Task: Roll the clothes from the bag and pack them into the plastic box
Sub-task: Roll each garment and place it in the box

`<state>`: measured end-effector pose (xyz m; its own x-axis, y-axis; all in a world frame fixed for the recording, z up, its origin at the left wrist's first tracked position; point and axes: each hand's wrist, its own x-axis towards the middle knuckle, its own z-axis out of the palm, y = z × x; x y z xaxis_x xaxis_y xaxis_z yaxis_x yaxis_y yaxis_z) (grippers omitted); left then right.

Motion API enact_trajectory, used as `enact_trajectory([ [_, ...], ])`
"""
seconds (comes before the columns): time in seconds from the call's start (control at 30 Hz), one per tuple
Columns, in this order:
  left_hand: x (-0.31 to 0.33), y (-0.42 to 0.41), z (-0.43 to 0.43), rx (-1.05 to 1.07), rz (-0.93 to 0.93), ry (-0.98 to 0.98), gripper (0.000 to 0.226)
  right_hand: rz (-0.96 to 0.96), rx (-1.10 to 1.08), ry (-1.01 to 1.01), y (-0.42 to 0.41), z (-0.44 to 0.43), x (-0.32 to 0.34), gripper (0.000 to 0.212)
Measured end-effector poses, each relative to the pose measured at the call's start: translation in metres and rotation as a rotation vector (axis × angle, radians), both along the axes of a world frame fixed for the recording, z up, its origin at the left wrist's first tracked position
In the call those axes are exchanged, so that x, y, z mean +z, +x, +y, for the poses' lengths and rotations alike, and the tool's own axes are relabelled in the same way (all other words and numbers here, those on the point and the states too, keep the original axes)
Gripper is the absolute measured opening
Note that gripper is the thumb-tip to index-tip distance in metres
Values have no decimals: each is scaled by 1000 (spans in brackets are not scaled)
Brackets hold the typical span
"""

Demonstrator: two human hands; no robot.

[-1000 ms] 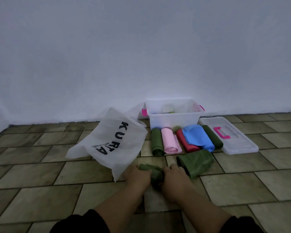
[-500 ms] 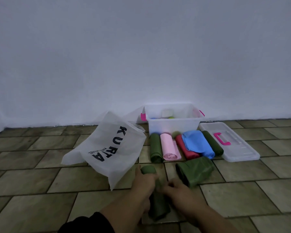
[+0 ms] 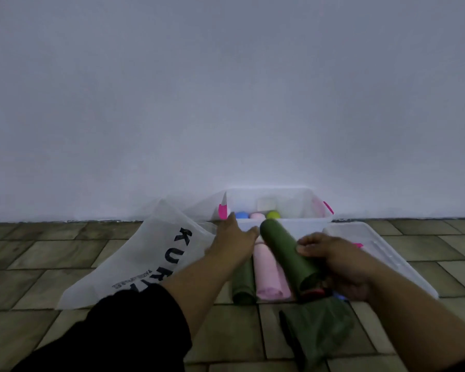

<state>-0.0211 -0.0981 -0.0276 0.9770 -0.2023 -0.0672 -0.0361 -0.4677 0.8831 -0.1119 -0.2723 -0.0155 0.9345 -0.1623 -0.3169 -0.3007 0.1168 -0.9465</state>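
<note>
- A dark green cloth roll (image 3: 285, 253), tight and tube-shaped, hangs tilted above the tiled floor, its far end aimed at the clear plastic storage box (image 3: 301, 226) against the wall.
- The right hand (image 3: 341, 267) wraps the roll's near end, fingers curled over the top and thumb apparently below, though that end is partly hidden.
- The roll looks light and soft; a garment like this likely springs open if squeezed at one tip, so a grip around its middle, pinning the loose flap, seems the safer hold.
- Its surface reads smooth and matte, with no edge trailing, which suggests the rolling is complete and packing is the step in hand.
- The left hand (image 3: 234, 240) is spread flat, fingers extended toward the box's near rim and thumb tip just beside the roll's far end, holding nothing.
- Inside the box sit the round ends of a blue roll (image 3: 241, 215), a pale pink roll (image 3: 257, 216) and a yellow-green roll (image 3: 273, 214), side by side.
- On the floor before the box lie another green roll (image 3: 243, 285) and a long pink roll (image 3: 267, 275); a looser green bundle (image 3: 320, 328) rests nearer the camera.
- A white fabric bag printed with black lettering (image 3: 151, 253) slumps at left.
- The box's clear lid (image 3: 387, 251), with a pink handle, lies at right.
</note>
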Motion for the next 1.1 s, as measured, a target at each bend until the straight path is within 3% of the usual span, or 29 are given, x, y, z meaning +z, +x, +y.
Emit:
enact_trajectory([
  [0.1,7,41,-13,4,-53,183,78,-106,-141,-171,51,-34,29,16],
  [0.23,3,72,-27,15,9,376,93,-57,-240,-748,120,-66,36,39],
  [0.3,-8,77,-31,-42,44,464,97,68,-154,-993,149,-71,30,45],
  [0.4,-25,82,-30,-59,68,529,105,304,170,-1377,178,-67,17,45],
  [0.47,-29,87,-29,-64,74,516,107,367,330,-1486,190,-62,7,40],
  [0.67,-34,90,-27,-65,28,509,95,498,471,-1416,214,-63,-23,40],
  [0.87,-34,91,-31,-18,-37,621,87,449,398,-1492,225,-75,-42,37],
  [0.97,-37,89,-33,4,-18,621,85,301,294,-1410,215,-74,-33,39],
  [1.1,-41,91,-35,43,8,609,85,-161,17,-1141,181,-63,1,29],
])
